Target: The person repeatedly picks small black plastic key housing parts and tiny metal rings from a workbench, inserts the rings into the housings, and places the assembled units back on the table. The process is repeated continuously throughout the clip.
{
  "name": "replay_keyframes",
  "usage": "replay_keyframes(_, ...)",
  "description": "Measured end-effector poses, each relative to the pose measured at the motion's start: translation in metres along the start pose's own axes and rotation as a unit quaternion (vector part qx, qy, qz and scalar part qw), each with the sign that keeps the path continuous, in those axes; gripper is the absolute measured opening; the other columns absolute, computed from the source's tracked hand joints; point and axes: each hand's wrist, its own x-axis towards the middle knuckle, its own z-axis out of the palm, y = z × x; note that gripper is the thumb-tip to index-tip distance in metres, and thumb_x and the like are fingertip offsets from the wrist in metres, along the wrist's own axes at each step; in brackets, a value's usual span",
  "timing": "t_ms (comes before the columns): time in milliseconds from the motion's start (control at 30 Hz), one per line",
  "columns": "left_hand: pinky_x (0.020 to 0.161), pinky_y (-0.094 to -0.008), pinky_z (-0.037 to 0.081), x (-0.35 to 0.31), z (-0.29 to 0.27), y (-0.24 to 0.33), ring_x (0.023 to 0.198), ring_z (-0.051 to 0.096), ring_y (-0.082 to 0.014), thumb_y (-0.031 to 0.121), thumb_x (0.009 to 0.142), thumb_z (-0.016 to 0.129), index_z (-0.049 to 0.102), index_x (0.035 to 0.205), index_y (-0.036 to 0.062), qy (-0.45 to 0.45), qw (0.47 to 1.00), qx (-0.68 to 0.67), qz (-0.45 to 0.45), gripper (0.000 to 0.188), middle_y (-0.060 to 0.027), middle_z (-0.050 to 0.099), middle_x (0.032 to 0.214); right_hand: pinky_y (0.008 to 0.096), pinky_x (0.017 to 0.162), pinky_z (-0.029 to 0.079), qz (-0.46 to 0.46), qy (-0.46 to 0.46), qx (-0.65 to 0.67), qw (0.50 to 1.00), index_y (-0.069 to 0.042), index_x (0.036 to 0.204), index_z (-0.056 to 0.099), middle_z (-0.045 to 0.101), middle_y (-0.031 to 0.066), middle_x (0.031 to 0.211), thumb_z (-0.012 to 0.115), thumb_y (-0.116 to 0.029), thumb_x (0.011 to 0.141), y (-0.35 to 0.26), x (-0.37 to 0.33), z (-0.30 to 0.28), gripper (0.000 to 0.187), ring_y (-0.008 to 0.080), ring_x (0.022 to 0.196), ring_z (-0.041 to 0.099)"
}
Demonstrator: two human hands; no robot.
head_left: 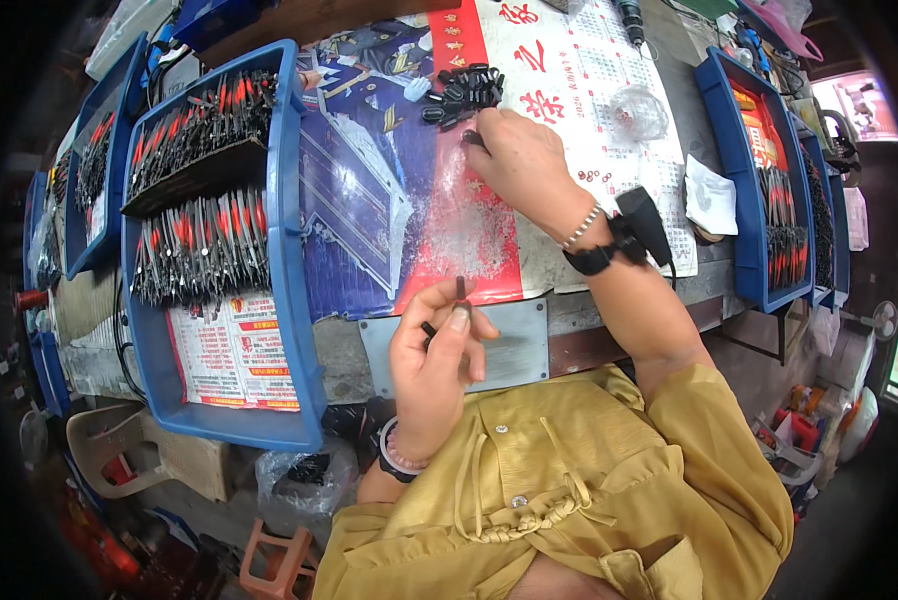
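Observation:
My left hand [431,365] is closed near the front edge of the table, thumb and fingers pinching a small dark stick-like part [460,287]. A black end of a piece also shows by its curled fingers, but I cannot tell whether it belongs to the same part. Farther out, my right hand [527,165] is closed with a small black piece [474,138] at its fingertips. Just beyond it lies a heap of small black parts [464,90]. Several tiny red rings [594,177] are scattered right of my right wrist.
A blue bin [304,340] at the left holds rows of slim dark tools with red parts. Another blue bin [737,200] stands at the right. A grey plate [519,345] lies at the table edge. Farther back are a clear plastic cup [637,112] and a power driver [631,20].

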Motion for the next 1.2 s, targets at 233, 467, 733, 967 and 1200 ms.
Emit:
replay_keyframes(233, 0.053, -0.0210, 0.038, 0.004, -0.003, -0.005, 0.056, 0.047, -0.0099, 0.027, 0.101, 0.041, 0.048, 0.097, 0.0065, -0.026, 0.987, -0.146, -0.061, 0.022, -0.0128, 0.058, 0.095, 0.0260, 0.060, 0.048, -0.063, -0.160, 0.383, 0.907, 0.000, 0.103, 0.068, 0.066, 0.0068, 0.076, 0.067, -0.009, 0.084, -0.001, -0.075, -0.071, 0.022, 0.0121, 0.067, 0.061)
replay_keyframes(467, 0.053, -0.0221, 0.039, 0.006, 0.013, -0.010, 0.061, 0.050, -0.0106, 0.031, 0.101, 0.044, 0.051, 0.093, 0.0042, -0.026, 0.991, -0.085, -0.101, 0.029, -0.0074, 0.058, 0.088, 0.0276, 0.075, 0.048, 0.004, -0.217, 0.560, 0.800, 0.003, 0.101, 0.065, 0.066, 0.0084, 0.091, 0.062, -0.003, 0.087, 0.013, -0.122, -0.086, 0.016, 0.0145, 0.085, 0.062)
replay_keyframes(733, 0.053, -0.0187, 0.036, 0.000, 0.035, -0.013, 0.060, 0.047, -0.0055, 0.016, 0.097, 0.052, 0.054, 0.117, -0.0029, -0.084, 0.984, 0.128, -0.090, 0.028, -0.0099, 0.065, 0.093, 0.0272, 0.079, 0.048, 0.066, -0.225, 0.634, 0.736, 0.004, 0.097, 0.063, 0.067, 0.0066, 0.091, 0.064, -0.004, 0.085, 0.028, -0.138, -0.079, 0.015, 0.0119, 0.088, 0.061)
replay_keyframes(967, 0.055, -0.0179, 0.036, 0.002, 0.038, -0.012, 0.061, 0.046, -0.0034, 0.008, 0.092, 0.055, 0.056, 0.113, -0.0014, -0.120, 0.957, 0.243, -0.101, 0.023, -0.0073, 0.066, 0.089, 0.0280, 0.072, 0.050, 0.035, -0.190, 0.556, 0.809, 0.000, 0.101, 0.064, 0.066, 0.0075, 0.089, 0.063, -0.008, 0.085, 0.042, -0.140, -0.082, 0.018, 0.0112, 0.078, 0.061)
replay_keyframes(1200, 0.050, -0.0192, 0.035, 0.002, 0.035, -0.012, 0.053, 0.045, -0.0067, 0.017, 0.093, 0.055, 0.053, 0.109, -0.0011, -0.100, 0.979, 0.107, -0.144, 0.023, -0.0128, 0.065, 0.084, 0.0391, 0.070, 0.048, 0.088, 0.069, 0.157, 0.981, -0.001, 0.092, 0.063, 0.061, 0.0153, 0.083, 0.060, -0.008, 0.082, 0.115, -0.100, -0.071, 0.012, 0.0344, 0.078, 0.060)
